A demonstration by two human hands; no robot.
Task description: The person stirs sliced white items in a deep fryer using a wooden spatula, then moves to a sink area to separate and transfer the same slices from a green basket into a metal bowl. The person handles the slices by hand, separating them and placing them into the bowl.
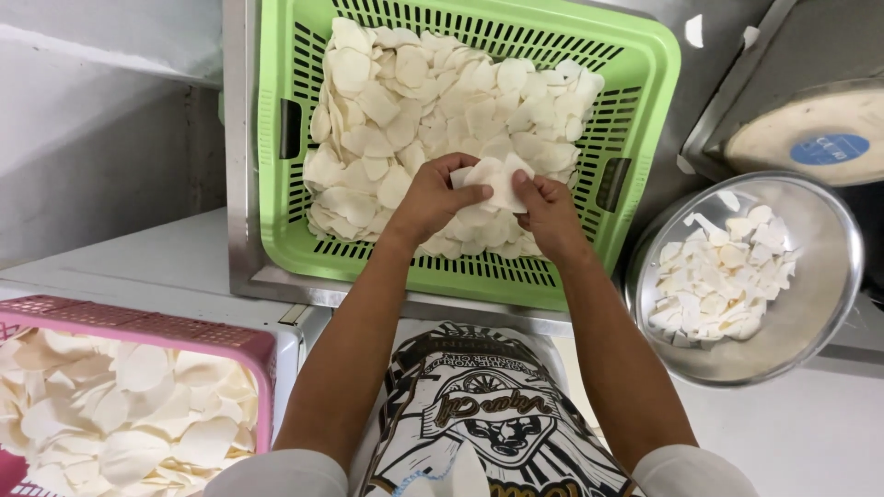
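Holding a small stack of white slices over the green basket, both hands pinch it closed: left hand on the near edge, right hand on the far side. Best to keep thumbs flat and peel gently; the slices look thin and likely snap. Forearms reach forward, wrists angled inward. Steel bowl of pieces sits right, pink basket lower left.
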